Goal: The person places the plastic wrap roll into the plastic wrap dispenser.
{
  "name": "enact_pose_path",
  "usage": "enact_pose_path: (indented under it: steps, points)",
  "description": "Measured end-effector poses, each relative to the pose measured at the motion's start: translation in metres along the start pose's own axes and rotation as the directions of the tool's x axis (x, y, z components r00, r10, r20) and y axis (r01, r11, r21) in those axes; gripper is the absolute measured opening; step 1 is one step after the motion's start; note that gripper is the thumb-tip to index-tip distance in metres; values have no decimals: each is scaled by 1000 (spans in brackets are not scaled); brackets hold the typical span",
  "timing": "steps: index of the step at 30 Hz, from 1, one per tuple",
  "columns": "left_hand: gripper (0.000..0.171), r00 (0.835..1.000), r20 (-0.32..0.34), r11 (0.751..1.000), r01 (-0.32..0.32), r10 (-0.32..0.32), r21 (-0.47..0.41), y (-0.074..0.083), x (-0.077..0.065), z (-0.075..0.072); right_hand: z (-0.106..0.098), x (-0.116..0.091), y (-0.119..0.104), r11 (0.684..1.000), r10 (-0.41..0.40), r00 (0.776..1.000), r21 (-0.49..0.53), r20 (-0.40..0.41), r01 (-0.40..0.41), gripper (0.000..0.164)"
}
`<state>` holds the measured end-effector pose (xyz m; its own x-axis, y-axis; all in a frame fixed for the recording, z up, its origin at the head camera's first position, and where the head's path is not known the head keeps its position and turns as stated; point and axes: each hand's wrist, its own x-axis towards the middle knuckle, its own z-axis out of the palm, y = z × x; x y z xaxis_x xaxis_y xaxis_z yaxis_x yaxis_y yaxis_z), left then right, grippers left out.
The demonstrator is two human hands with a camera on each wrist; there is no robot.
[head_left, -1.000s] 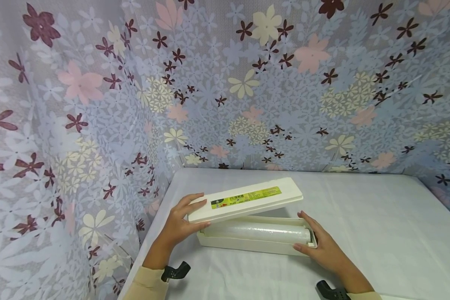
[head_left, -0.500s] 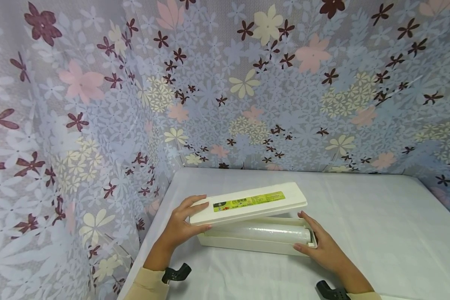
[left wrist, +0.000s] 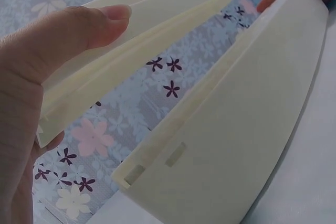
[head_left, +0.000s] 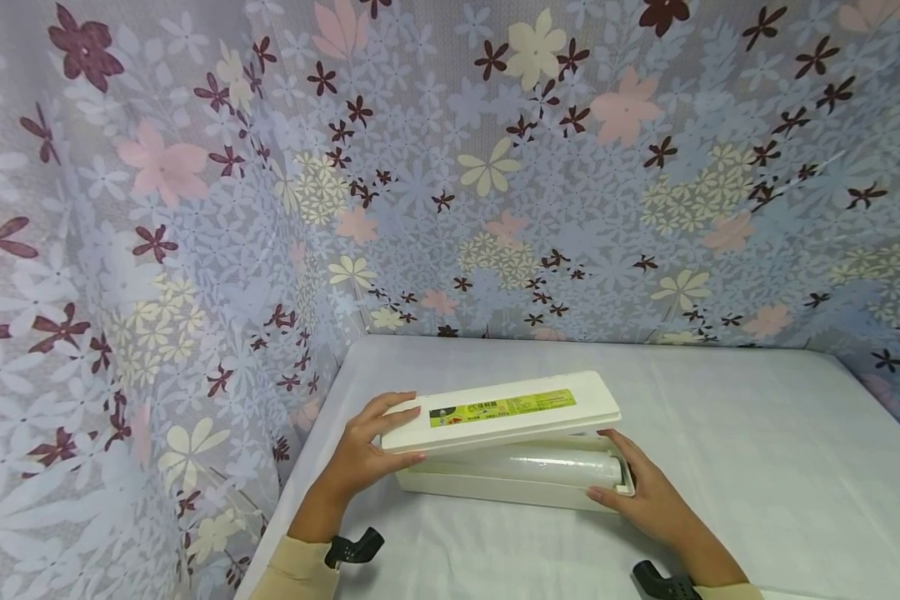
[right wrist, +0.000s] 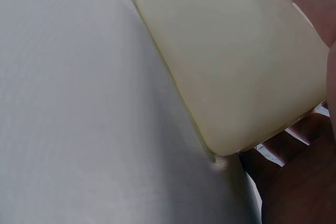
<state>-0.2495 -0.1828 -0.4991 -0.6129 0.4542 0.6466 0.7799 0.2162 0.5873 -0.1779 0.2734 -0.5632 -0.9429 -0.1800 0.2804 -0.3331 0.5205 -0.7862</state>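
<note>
My left hand [head_left: 358,446] grips the left end of a long cream lid [head_left: 555,425] with a green-yellow label [head_left: 502,408] on top. The lid hangs slantwise above a cream cling film box [head_left: 495,490], and a gap shows between the two in the left wrist view. Inside the box lies a roll of cling film [head_left: 562,465], its left part hidden under the lid. At the box's right end my right hand [head_left: 648,492] holds on, thumb on the front wall and fingers at the back. The right wrist view shows the box's end wall [right wrist: 247,77] close up.
A white cloth [head_left: 757,442] covers the table under the box. Floral curtains [head_left: 450,167] hang behind and along the left side. Black wrist mounts [head_left: 352,548] sit on both forearms.
The lid has come down and shifted slightly right in my left hand, covering more of the box's back edge. My right hand and the box have stayed put.
</note>
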Motion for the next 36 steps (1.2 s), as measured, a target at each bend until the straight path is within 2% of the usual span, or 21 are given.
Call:
enact_pose_path:
  steps: [8, 14, 23, 34, 36]
  points:
    - [67, 999, 3, 999, -46, 46, -13, 1, 2, 2, 0, -1, 0, 996, -71, 997, 45, 0, 71, 93]
    - [69, 1000, -4, 1000, -27, 27, -7, 1, 1, 5, -1, 0, 3, 988, -98, 995, 119, 16, 96, 92]
    - [70, 1000, 1, 1000, -24, 24, -15, 2, 0, 8, 0, -2, 0, 995, -58, 998, 81, 4, 58, 96]
    - [67, 998, 17, 998, -64, 64, -6, 4, -3, 8, -2, -4, -4, 999, 17, 1000, 44, -6, -17, 97]
    - [67, 998, 19, 998, -63, 64, -8, 4, -4, 9, -3, -3, -3, 997, 8, 1000, 76, -3, -7, 102]
